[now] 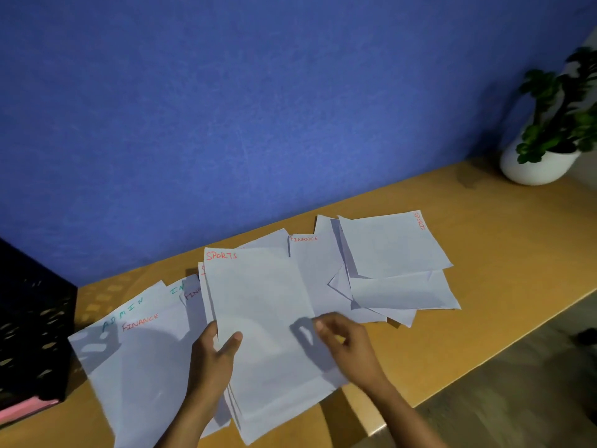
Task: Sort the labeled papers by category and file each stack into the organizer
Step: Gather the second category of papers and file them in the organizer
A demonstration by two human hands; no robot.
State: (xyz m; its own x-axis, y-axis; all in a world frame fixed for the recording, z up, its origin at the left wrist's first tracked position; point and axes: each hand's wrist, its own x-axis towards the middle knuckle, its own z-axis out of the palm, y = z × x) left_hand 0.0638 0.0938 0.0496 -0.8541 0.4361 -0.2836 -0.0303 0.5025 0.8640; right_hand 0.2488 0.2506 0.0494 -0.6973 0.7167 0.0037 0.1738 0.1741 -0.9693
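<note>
A stack of white sheets topped by one marked SPORTS (pixel 265 318) is lifted a little off the wooden desk (pixel 504 247). My left hand (pixel 211 360) grips its left edge, thumb on top. My right hand (pixel 347 342) hovers at the stack's right edge with curled fingers; whether it pinches a sheet is unclear. On the left lie papers marked ADMIN and FINANCE (pixel 142 357). To the right lie a FINANCE sheet (pixel 318 270) and another SPORTS sheet (pixel 391 244) on a loose pile. The black mesh organizer (pixel 32 324) stands at the far left.
A potted green plant in a white bowl (pixel 536 163) stands at the desk's far right corner. A blue wall (pixel 258 108) runs behind the desk. Something pink (pixel 22 410) lies under the organizer. The desk's front edge runs diagonally at lower right, with floor beyond.
</note>
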